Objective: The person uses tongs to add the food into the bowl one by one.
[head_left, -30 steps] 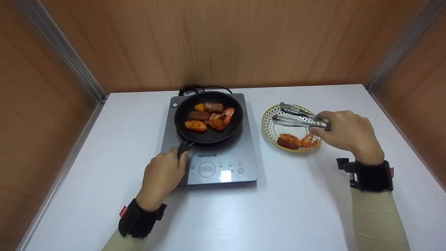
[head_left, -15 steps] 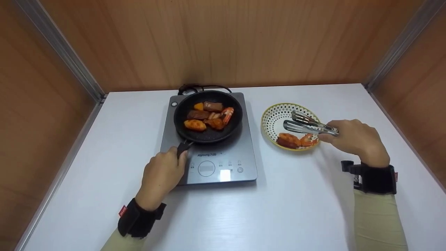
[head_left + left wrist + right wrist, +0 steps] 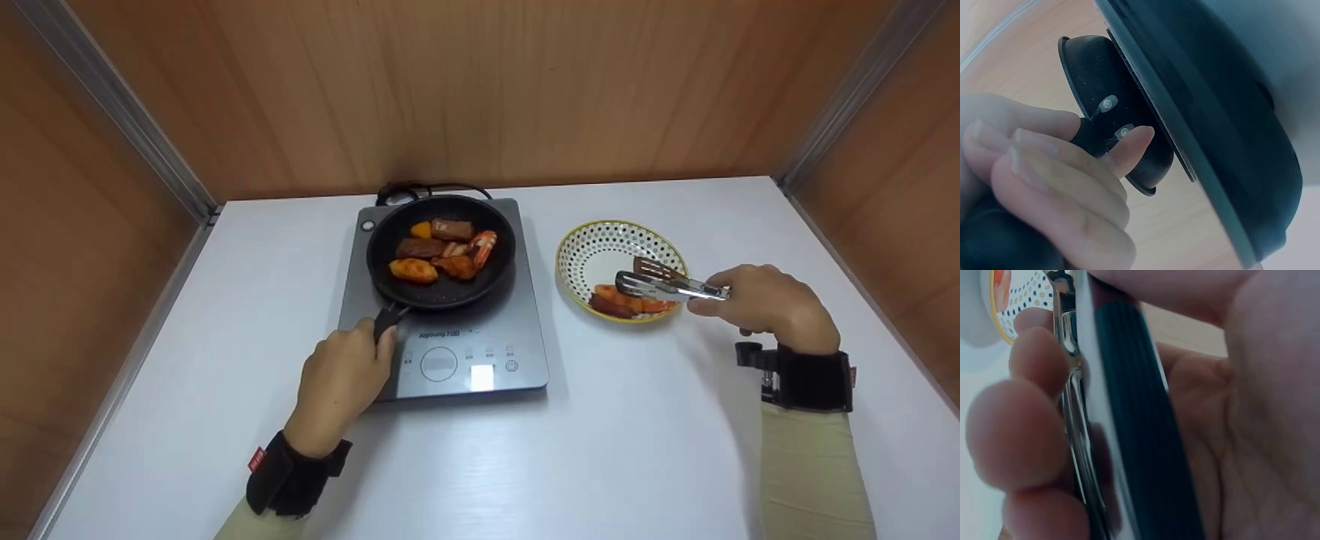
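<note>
My left hand (image 3: 341,382) grips the black handle of a frying pan (image 3: 450,294), also seen from below in the left wrist view. In the pan lie brown meat pieces (image 3: 420,247), a shrimp (image 3: 484,246), an orange-yellow oval piece (image 3: 412,271) and other food. My right hand (image 3: 772,306) holds metal tongs (image 3: 675,288), their two arms spread a little. The tongs' ends overlap the food in a dotted, yellow-rimmed plate (image 3: 581,251): a dark red-brown piece (image 3: 611,306) and orange pieces. In the right wrist view, fingers wrap the tongs' dark-green grip (image 3: 1134,410).
The pan sits on a grey induction cooktop (image 3: 487,345) with a touch panel. Its black cable (image 3: 401,196) lies behind, near the back wooden wall (image 3: 480,90). Wooden panels also stand at left and right around the white table (image 3: 600,435).
My right hand has moved right and toward me, bringing the tongs over the food at the plate's near side. The tongs' ends are closer together. The left hand stays on the pan handle.
</note>
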{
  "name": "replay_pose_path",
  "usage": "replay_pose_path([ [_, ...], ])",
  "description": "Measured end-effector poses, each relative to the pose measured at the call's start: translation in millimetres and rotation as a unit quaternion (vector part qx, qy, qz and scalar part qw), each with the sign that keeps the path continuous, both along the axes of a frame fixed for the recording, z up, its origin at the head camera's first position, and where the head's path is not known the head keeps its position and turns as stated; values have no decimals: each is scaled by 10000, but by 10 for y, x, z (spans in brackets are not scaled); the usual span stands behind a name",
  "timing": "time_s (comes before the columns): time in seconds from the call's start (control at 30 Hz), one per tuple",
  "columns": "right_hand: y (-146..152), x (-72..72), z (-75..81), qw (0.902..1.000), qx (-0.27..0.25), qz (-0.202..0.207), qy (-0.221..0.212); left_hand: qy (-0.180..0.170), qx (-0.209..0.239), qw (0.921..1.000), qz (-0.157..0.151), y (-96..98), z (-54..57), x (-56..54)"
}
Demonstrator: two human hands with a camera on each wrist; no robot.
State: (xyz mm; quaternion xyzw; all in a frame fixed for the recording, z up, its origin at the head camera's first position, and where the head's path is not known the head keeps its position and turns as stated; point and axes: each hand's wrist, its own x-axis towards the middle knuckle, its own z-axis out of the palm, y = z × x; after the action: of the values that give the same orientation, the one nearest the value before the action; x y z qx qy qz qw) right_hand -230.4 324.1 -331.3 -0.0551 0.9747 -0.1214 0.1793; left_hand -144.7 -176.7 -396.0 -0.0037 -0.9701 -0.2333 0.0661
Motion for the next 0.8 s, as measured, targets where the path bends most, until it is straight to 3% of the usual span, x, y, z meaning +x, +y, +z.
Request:
replay_pose_path([
  [0.43, -132, -17, -78, 9997, -6, 10, -226, -20, 48, 10000, -10, -21, -40, -6],
  [0.8, -190, -23, -126, 9978, 418, 5, 513, 31, 35, 10000, -30, -32, -70, -5],
])
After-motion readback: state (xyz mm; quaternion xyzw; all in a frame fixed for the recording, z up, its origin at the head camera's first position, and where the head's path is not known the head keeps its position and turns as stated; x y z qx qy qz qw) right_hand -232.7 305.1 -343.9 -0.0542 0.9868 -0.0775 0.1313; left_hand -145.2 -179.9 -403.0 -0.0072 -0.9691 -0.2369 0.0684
